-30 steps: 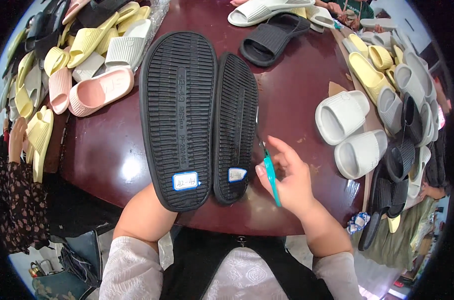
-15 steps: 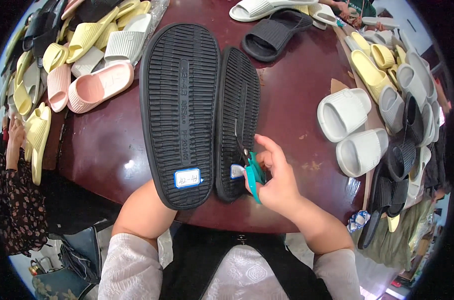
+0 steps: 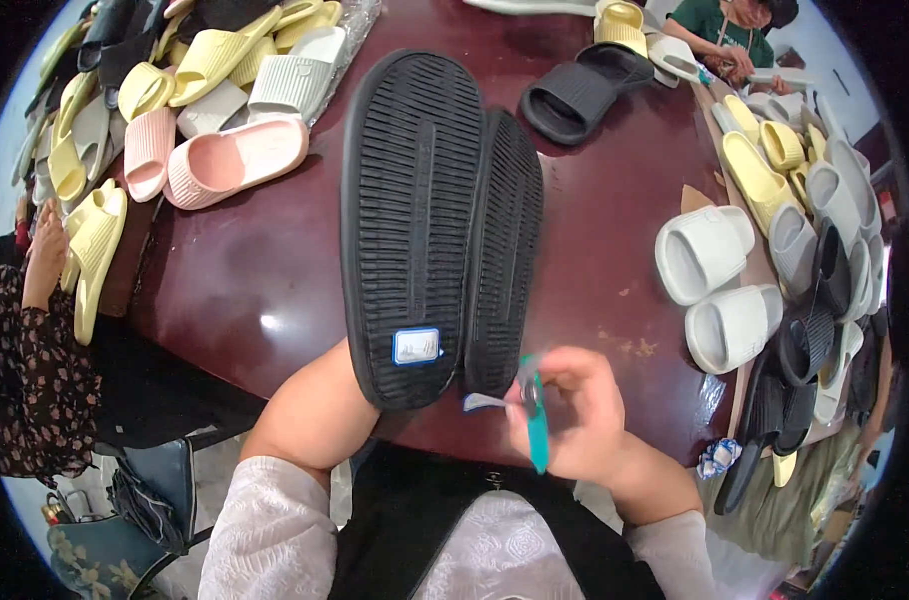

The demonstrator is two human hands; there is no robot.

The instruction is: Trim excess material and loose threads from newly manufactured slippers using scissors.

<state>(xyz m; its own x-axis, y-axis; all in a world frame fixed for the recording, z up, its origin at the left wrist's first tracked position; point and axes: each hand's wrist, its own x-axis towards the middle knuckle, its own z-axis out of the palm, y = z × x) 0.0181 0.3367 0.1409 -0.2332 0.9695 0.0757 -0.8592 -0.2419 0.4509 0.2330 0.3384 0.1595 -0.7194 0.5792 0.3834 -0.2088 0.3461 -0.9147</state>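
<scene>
A pair of black slides is held up with the ribbed soles toward me: the larger-looking slide (image 3: 415,220) in front, the other slide (image 3: 505,250) at its right. A blue-edged white sticker (image 3: 417,346) is on the front sole's heel. My left forearm (image 3: 310,415) goes behind the slides; that hand supports them, its fingers hidden. My right hand (image 3: 575,415) is closed around teal-handled scissors (image 3: 538,425), a little blurred. A peeled blue-edged label (image 3: 485,402) sticks out from its fingertips, below the right slide's heel, where no sticker shows now.
Yellow, grey and pink slides (image 3: 237,160) are piled at the far left. A black slide (image 3: 580,95) lies at the back. White slides (image 3: 730,325) and more piles (image 3: 825,240) line the right side of the dark red table (image 3: 245,260). Other people are at left and back right.
My right hand has pulled down and away from the right slide, with the label coming off its sole. The slides have shifted right in view.
</scene>
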